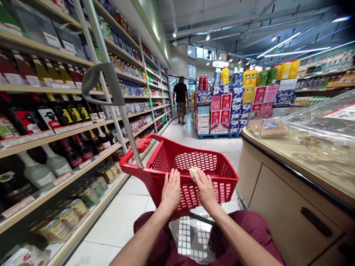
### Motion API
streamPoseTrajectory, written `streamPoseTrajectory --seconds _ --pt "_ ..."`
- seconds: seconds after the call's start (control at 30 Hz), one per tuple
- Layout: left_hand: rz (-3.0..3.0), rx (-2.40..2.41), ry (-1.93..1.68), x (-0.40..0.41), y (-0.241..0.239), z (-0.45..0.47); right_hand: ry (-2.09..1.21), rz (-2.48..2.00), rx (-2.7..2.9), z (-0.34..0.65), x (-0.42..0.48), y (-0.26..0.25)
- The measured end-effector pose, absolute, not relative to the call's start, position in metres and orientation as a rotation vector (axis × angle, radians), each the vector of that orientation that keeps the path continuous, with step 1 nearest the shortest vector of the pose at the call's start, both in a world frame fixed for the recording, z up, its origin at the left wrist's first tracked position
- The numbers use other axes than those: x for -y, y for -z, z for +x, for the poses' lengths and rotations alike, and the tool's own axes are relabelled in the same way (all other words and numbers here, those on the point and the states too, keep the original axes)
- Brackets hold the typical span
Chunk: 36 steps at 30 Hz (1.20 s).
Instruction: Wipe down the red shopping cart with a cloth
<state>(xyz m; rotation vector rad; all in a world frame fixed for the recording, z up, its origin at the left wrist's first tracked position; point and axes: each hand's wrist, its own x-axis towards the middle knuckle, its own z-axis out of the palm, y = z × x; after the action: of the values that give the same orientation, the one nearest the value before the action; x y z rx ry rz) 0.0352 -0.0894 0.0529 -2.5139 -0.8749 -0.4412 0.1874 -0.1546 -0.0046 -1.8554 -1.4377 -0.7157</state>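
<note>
**Red shopping cart (187,179) under two bare hands in a drinks aisle**

The room is a supermarket with exposed ceiling pipes (235,27), strip lights and a pale tiled floor (116,218). Along the left stand drinks shelves (47,90) with price strips too small to read. Dark bottles (50,116) there have white or red labels showing a figure in a black hat; others beside them bear yellow figures. To the right, a wood-toned worktop (277,184) with a black edge carries packaged food under clear covers; a white and red sign lies on top, its text illegible from here. Farther off, red, pink and blue cartons (220,114) are stacked on a blue pallet, printed with pale characters that cannot be made out, and topped by yellow and green juice jugs (251,77). A person in black (181,96) is in the aisle, facing away.

The cart is on the floor, in front of the wearer's maroon trousers (149,236). Its basket's long axis runs roughly left to right, with the handle end at left; a silver pole (133,140) slants up and left to a grey loop handle (118,85).

The left hand (171,190) lies against the near side, fingers straight and close together, holding nothing visible. The right hand's (205,186) fingers are clamped over a small cream wad (193,170) at the near rim.
</note>
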Motion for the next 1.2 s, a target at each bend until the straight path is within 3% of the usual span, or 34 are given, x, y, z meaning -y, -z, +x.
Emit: streamPoseTrajectory --seconds 0.37,0.57,0.73,0.9,1.1,1.2 --pt "-2.585 0.811 0.43 0.097 -0.042 0.058 0.722 -1.929 1.448 0.225 0.168 0.007" --pt "-2.636 0.807 0.401 0.109 -0.038 0.076 0.649 -2.162 1.027 0.288 0.212 0.031" --pt "-2.656 0.812 0.424 0.117 -0.034 0.087 0.664 -1.971 1.305 0.286 0.211 0.034" --pt "-2.618 0.807 0.483 0.114 -0.026 0.087 0.652 -2.088 0.978 0.297 0.219 0.039" --pt "-2.571 0.825 0.515 0.111 -0.02 0.089 0.68 -1.93 1.279 0.278 0.212 0.038" --pt "-2.589 0.816 0.505 0.111 -0.02 0.089 0.696 -1.981 1.103 0.28 0.21 0.036"
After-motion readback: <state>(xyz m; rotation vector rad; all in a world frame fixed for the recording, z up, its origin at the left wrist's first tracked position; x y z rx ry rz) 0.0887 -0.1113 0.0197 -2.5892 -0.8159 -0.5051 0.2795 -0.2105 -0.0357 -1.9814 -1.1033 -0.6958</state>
